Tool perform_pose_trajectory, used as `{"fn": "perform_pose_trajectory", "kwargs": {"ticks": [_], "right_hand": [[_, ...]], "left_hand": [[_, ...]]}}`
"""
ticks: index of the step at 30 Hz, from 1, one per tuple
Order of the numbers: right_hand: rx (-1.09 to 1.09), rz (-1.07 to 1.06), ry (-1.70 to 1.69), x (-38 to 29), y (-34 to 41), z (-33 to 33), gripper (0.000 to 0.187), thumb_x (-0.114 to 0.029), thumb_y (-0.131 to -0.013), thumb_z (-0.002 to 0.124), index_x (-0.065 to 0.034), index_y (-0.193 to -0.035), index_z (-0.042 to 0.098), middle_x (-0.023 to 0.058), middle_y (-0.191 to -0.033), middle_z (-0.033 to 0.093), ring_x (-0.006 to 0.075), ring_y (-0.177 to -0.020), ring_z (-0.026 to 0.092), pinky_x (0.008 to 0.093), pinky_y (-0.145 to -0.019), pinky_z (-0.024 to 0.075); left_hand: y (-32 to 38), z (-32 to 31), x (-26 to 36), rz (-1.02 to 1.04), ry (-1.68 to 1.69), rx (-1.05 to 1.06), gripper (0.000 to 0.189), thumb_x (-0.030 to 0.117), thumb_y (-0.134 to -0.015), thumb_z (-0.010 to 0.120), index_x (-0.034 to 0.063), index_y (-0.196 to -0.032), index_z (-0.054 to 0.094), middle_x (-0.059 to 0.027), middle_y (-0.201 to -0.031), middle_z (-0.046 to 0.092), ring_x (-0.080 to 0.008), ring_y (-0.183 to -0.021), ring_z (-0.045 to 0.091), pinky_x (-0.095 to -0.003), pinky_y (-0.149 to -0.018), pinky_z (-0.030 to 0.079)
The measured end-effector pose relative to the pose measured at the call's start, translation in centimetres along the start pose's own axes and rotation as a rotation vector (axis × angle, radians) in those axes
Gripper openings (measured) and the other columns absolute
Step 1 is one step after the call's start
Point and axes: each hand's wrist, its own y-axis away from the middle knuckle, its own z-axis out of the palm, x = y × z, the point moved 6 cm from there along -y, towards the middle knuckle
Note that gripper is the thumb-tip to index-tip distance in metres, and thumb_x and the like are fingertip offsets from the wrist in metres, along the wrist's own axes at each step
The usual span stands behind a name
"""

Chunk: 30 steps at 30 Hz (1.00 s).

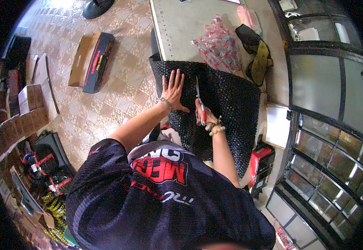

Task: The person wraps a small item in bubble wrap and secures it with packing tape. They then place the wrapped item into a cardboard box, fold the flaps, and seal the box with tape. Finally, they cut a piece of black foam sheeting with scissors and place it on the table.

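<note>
A wide sheet of black bubble wrap (231, 90) drapes over the near end of a pale table (181, 34) and hangs down before me. My left hand (172, 95) presses flat on the wrap with its fingers spread and holds nothing. To its right, my right hand (207, 114) grips a pair of scissors with red-and-white handles (203, 113). The scissor blades point away from me over the black wrap; whether they are parted I cannot tell. A crumpled clear plastic bag with red print (219, 47) lies just past the wrap's far edge.
An open black cardboard box (98, 64) stands on the tiled floor (128, 75) to the left. Dark gloves or pouches (256, 53) and a pink pack (248, 18) lie at the table's right. A clipboard with paper (276, 125) and a red-black box (261, 165) are near the cabinet.
</note>
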Motion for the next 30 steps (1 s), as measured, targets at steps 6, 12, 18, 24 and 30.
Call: {"fn": "perform_pose_trajectory", "kwargs": {"ticks": [6, 12, 18, 24, 30], "right_hand": [[0.099, -0.034, -0.014, -2.8, -2.8, -1.3, 0.082, -0.089, -0.076, 0.036, -0.0105, -0.053, 0.045, 0.0044, -0.047, 0.046, 0.0211, -0.042, 0.055, 0.0345, -0.042, 0.0434], [0.025, 0.028, 0.005, -3.5, -3.5, -1.3, 0.087, -0.089, -0.076, 0.035, -0.0061, -0.057, 0.054, 0.0086, -0.050, 0.052, 0.0240, -0.046, 0.059, 0.0355, -0.043, 0.0452], [0.047, -0.103, -0.015, -4.7, -4.5, -1.5, 0.076, -0.086, -0.073, 0.050, -0.0114, -0.060, 0.049, 0.0026, -0.053, 0.050, 0.0186, -0.042, 0.056, 0.0318, -0.043, 0.0462], [-0.107, 0.015, -0.054, -1.0, -0.6, -1.2, 0.093, -0.094, -0.068, 0.039, -0.0038, -0.080, 0.056, 0.0060, -0.063, 0.056, 0.0192, -0.051, 0.061, 0.0318, -0.050, 0.0497], [0.036, -0.039, -0.104, -4.3, -5.7, -1.8, 0.084, -0.092, -0.068, 0.043, -0.0093, -0.067, 0.057, 0.0051, -0.055, 0.056, 0.0223, -0.048, 0.059, 0.0353, -0.047, 0.0479]], "left_hand": [[0.0, 0.2, 0.0, -0.015, -0.008, -0.018, 0.158, 0.075, -0.031, 0.080, 0.0024, -0.153, 0.011, -0.0178, -0.160, 0.004, -0.0366, -0.148, -0.002, -0.0652, -0.113, 0.000], [-0.1, 0.2, 0.0, 0.003, 0.033, 0.016, 0.159, 0.071, -0.029, 0.083, 0.0022, -0.153, 0.011, -0.0202, -0.160, 0.003, -0.0393, -0.148, 0.001, -0.0664, -0.112, 0.002], [-0.1, 0.4, 0.3, 0.007, 0.015, 0.070, 0.163, 0.071, -0.025, 0.084, 0.0001, -0.152, 0.010, -0.0204, -0.160, 0.003, -0.0390, -0.148, 0.000, -0.0654, -0.113, 0.001], [-0.3, 0.9, 0.4, -0.031, -0.085, -0.003, 0.165, 0.076, -0.025, 0.080, 0.0001, -0.153, 0.007, -0.0215, -0.160, -0.001, -0.0390, -0.148, -0.004, -0.0691, -0.111, 0.001], [-0.4, 1.1, 0.4, -0.020, -0.131, 0.014, 0.170, 0.078, -0.022, 0.079, -0.0002, -0.152, 0.004, -0.0221, -0.160, -0.002, -0.0401, -0.147, -0.004, -0.0687, -0.111, 0.003]]}}
